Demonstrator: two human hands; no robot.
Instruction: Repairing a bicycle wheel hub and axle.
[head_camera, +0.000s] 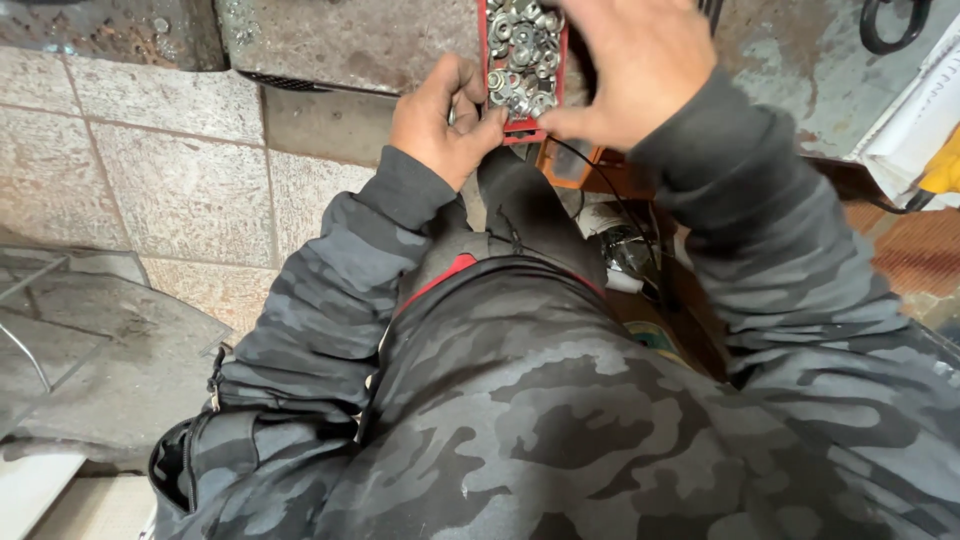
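Our left hand (440, 115) curls its fingers around the near left edge of a narrow red tray (521, 132) heaped with silvery nuts and washers (522, 50). Our right hand (630, 65) lies over the tray's right side, thumb pressed to the near corner, hiding that edge. Below the tray we see an orange object (568, 165) and a black cable (610, 195), partly hidden by camouflage sleeves (330, 300). Right of the tray, a white package (915, 125) is cut off.

The floor (160, 170) is made of big pale stone tiles with dark lines between them. A grey, worn concrete slab (350, 40) lies at the top. The light is soft and dull.
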